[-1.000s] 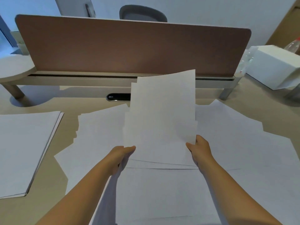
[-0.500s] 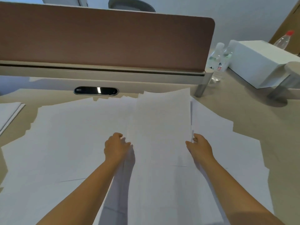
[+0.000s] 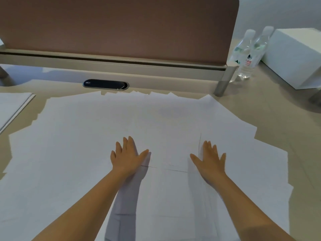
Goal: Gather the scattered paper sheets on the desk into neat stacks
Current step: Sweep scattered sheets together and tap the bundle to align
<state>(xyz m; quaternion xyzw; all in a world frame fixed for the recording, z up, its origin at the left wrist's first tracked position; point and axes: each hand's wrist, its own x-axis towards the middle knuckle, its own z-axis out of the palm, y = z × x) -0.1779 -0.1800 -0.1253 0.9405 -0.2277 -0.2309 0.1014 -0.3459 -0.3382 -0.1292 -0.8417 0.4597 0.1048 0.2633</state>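
Observation:
Several white paper sheets lie spread and overlapping across the beige desk, covering most of its middle. My left hand lies flat on the sheets with fingers straight and spread. My right hand lies flat a little to the right, fingers straight, at the right edge of a bundle of sheets that rests between both hands. A neat stack of paper sits at the far left edge.
A brown divider panel on a pale rail closes off the back of the desk, with a dark oval cable port in front. Two clear water bottles and a white box stand at the back right.
The bundle I held up with both hands has come down flat onto the spread sheets. Both hands have let go and now lie open on the paper.

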